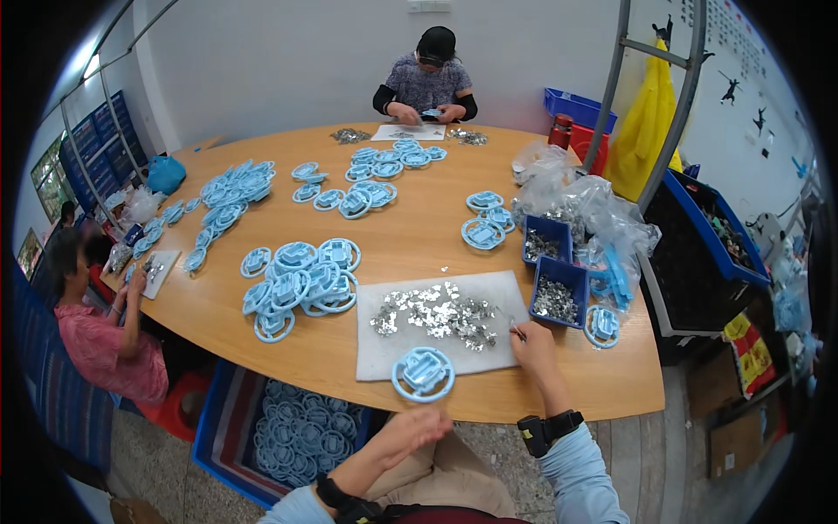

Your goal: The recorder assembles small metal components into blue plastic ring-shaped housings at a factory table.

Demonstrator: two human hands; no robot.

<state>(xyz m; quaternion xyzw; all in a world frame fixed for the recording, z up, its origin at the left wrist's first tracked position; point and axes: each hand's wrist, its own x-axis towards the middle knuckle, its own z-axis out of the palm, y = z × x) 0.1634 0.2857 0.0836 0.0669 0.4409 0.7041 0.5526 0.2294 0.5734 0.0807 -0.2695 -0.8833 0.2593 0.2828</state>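
Note:
My right hand [532, 348] is closed round a thin dark tool [518, 333], whose slim tip points at the small metal pieces; its exact kind is too small to make out. Many shiny silver metal pieces [441, 313] lie spread over a white mat [380, 358] in front of me. On the mat's near edge rests one light-blue plastic part [424, 373], shaped like a small steering wheel. My left hand [408, 434] hovers just off the table edge, below that part, fingers stretched out and nothing visible in it.
Piles of blue wheel parts [297, 279] cover the table's left and middle. Two blue bins [559, 293] of metal pieces stand right of the mat, beside plastic bags [602, 218]. A blue crate [223, 437] of wheels sits below. Two people [432, 87] work at the table.

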